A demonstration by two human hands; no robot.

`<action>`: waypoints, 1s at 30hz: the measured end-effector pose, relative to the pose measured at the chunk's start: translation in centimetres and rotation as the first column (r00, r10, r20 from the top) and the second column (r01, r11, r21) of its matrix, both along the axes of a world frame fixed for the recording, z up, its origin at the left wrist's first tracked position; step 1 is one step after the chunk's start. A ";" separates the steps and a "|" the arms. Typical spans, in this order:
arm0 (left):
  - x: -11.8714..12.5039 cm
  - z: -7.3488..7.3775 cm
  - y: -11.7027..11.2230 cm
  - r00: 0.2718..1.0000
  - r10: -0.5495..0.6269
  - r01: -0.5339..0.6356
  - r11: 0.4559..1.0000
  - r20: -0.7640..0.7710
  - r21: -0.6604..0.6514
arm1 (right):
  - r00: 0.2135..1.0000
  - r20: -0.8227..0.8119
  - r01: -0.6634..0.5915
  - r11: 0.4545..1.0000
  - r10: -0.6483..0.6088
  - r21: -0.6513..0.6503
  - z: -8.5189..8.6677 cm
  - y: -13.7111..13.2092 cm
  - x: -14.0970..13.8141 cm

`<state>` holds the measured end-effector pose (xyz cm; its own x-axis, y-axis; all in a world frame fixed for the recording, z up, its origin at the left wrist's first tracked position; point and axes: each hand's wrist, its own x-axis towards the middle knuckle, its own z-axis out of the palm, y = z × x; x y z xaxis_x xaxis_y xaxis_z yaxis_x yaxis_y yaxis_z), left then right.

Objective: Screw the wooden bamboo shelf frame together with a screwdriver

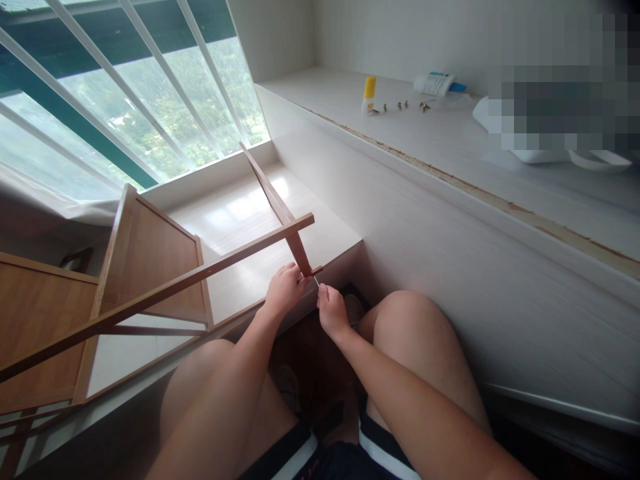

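A brown wooden shelf frame (pixel 150 267) lies on its side across a low white ledge (pixel 250 220), its long rail (pixel 200 273) reaching toward me. My left hand (pixel 284 288) is closed round the lower end of an upright wooden leg (pixel 280 203) where it meets a rail. Right beside it, my right hand (pixel 331 310) pinches a thin metal tool (pixel 316 281) whose tip points at that joint. My bare knees sit below both hands.
A higher white counter (pixel 450 140) on the right carries a yellow-capped small bottle (pixel 369 94), several loose bolts (pixel 403 105), a white tube (pixel 436 83) and a white object. A barred window (pixel 125 100) fills the upper left.
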<state>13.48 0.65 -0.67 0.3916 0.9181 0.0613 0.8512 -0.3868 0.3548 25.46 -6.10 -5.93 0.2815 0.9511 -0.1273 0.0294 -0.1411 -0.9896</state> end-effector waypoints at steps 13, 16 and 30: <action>0.1 0.3 -0.2 1.000 0.025 -0.025 1.000 -0.010 -0.012 | 0.144 -0.990 -0.349 0.936 0.005 -0.046 1.1 -0.3 0.6; 0.2 0.3 -0.2 0.999 0.028 -0.029 1.000 -0.018 -0.012 | 0.051 -0.999 -0.326 0.945 0.019 0.001 1.1 -0.4 0.5; 0.3 0.4 -0.2 0.998 0.031 -0.031 1.000 -0.052 0.002 | 0.404 -0.913 -0.226 0.962 -0.051 -0.154 1.8 -0.3 -0.1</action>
